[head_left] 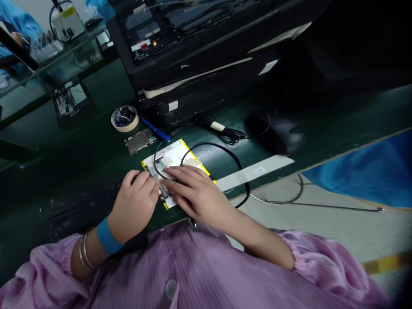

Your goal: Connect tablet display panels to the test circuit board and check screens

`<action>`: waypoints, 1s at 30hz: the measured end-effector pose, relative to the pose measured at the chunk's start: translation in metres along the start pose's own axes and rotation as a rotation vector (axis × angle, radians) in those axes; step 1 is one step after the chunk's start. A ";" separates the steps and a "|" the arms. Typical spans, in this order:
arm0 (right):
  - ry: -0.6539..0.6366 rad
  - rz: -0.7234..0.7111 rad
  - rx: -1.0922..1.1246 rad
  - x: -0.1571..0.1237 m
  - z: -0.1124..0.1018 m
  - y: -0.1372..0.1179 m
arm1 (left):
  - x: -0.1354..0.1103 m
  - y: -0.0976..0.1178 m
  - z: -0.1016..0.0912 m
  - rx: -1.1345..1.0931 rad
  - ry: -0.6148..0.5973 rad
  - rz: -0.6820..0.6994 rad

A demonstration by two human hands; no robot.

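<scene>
My left hand is closed, with fingertips pinched at the edge of a flat white battery pack with yellow edges. What they hold, if anything, is hidden. A small circuit board lies along the pack's left side. My right hand rests over the pack, its fingers stretched out toward the board and partly covering it. Thin black cable loops over the pack and passes beneath my right fingers. Below that hand, a small metal-tipped plug shows at the table edge.
Behind the pack lie another circuit board, a blue pen and a tape roll holding small parts. Stacked black trays stand at the back. A bundled cable, black mouse and pale strip are rightward.
</scene>
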State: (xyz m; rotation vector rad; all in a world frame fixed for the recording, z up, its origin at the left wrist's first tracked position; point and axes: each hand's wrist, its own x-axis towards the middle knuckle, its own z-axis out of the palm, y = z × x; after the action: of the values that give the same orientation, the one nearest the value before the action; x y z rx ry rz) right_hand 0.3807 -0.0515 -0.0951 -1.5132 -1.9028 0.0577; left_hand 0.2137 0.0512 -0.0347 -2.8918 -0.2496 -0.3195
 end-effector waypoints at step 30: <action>-0.081 0.041 -0.503 0.036 0.011 0.022 | -0.191 -0.041 -0.065 -0.056 0.217 -1.097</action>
State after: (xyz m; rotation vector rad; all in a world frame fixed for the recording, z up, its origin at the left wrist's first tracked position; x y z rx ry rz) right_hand 0.3907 -0.0094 -0.0954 -1.8989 -2.0484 -0.3729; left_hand 0.0097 0.0481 -0.0088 -2.4247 -1.7675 -0.7859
